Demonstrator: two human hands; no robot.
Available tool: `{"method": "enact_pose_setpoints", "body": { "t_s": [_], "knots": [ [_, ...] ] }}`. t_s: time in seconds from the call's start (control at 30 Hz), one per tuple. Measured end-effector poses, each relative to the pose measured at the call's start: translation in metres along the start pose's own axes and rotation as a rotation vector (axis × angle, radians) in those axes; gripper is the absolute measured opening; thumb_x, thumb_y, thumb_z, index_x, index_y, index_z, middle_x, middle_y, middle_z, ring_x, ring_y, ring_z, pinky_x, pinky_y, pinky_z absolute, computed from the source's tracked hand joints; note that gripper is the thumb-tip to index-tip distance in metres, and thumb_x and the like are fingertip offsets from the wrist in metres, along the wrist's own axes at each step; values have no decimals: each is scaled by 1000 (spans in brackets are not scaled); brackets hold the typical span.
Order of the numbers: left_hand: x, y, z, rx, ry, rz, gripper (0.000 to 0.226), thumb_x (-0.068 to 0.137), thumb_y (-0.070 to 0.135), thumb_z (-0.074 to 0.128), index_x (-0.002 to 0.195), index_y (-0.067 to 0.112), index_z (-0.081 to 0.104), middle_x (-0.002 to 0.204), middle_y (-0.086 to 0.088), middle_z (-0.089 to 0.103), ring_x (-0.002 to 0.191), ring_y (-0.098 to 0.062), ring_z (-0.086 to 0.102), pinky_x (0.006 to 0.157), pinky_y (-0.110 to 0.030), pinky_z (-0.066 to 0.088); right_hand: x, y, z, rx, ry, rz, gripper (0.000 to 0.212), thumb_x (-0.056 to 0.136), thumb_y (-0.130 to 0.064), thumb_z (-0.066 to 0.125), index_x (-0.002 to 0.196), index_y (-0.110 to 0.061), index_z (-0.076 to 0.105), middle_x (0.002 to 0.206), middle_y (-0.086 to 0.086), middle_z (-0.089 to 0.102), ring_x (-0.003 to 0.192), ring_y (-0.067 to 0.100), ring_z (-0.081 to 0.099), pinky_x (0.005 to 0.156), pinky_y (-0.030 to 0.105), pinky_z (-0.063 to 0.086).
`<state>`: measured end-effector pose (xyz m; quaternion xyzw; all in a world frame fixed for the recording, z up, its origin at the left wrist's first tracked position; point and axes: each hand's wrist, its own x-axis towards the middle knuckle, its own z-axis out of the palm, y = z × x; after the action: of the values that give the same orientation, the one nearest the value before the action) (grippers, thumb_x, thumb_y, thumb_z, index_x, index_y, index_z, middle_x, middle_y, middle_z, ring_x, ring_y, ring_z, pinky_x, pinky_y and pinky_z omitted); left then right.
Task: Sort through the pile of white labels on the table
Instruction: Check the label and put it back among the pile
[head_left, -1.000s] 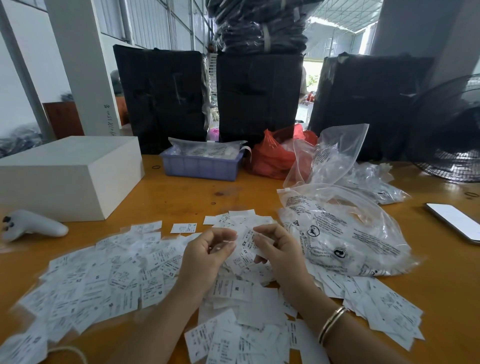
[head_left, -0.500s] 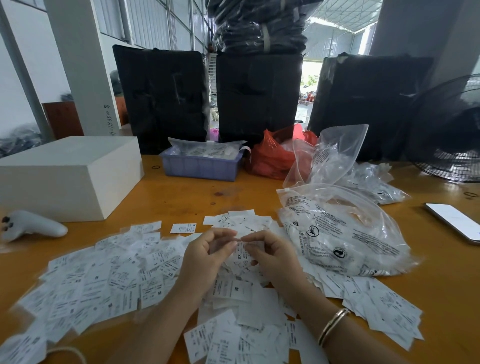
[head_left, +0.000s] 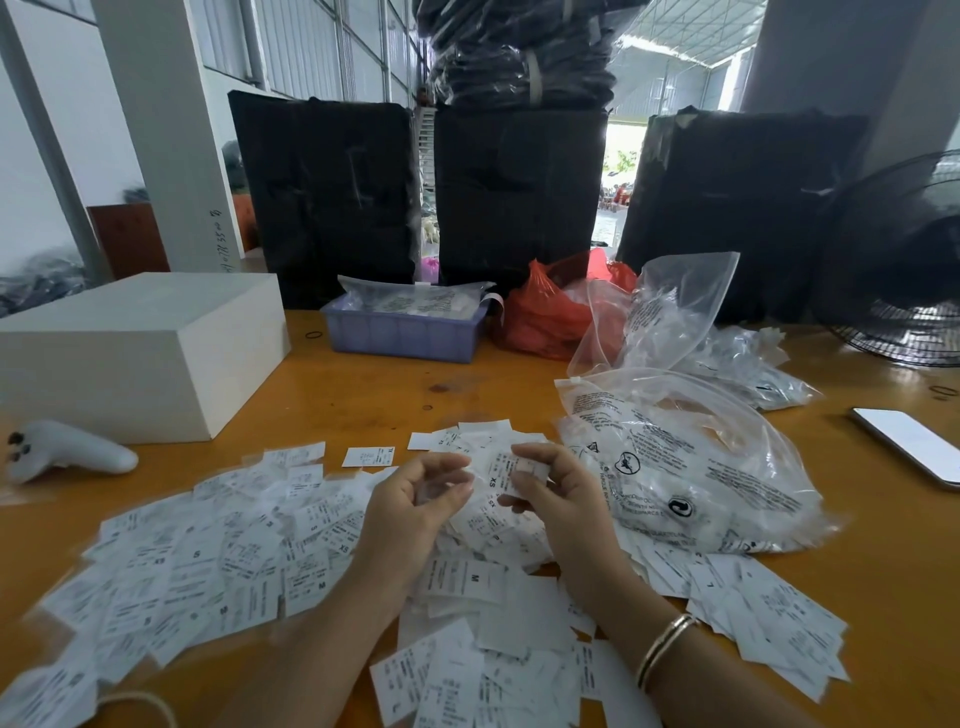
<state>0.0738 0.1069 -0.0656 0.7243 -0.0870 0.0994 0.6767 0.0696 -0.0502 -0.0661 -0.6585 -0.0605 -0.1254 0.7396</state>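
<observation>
- Right hand (head_left: 558, 499) pinches an XS label (head_left: 506, 470) between thumb and curled fingers.
- Left hand (head_left: 415, 501) — fingers curled, whether pinching anything, cannot tell.
- Pile of white labels (head_left: 218, 561) spreads beneath, 7 to 5 o'clock.
- Clear printed bag (head_left: 691, 467) crowds 2 o'clock — bare table (head_left: 395, 400) at 12.

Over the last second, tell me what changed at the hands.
The right hand drew left toward the left hand, still pinching an XS label. The left fingers stay curled by it. The label pile and plastic bag stayed put.
</observation>
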Motion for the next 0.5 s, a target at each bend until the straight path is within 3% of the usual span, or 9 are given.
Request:
{"method": "enact_pose_setpoints", "body": {
  "t_s": [0.13, 0.33, 0.5],
  "knots": [
    [0, 0, 0, 15, 10, -6, 19, 82, 16, 71, 92, 32, 68, 87, 22, 70, 84, 9, 63, 61, 0, 44, 0, 0, 0, 74, -53, 36, 25, 88, 1, 60, 105, -17, 64, 108, 5, 61, 77, 21, 71, 67, 20, 53],
    [1, 2, 0, 32, 65, -18, 16, 83, 21, 70, 93, 33, 67, 88, 25, 69, 84, 10, 62, 59, -7, 47, -3, -3, 2, 62, -100, 33, 27, 88, 3, 59, 101, -20, 65, 107, 0, 62, 76, 19, 72, 66, 19, 53],
    [0, 4, -1, 17, 80, -24, 15, 86, 23, 68, 95, 34, 65, 90, 25, 69, 83, 10, 62, 60, -9, 45, -7, -5, 5, -133, -133, 66, 25, 90, -7, 61, 98, -31, 62, 104, -14, 63, 76, 11, 71, 42, 20, 48]
  ]
}}
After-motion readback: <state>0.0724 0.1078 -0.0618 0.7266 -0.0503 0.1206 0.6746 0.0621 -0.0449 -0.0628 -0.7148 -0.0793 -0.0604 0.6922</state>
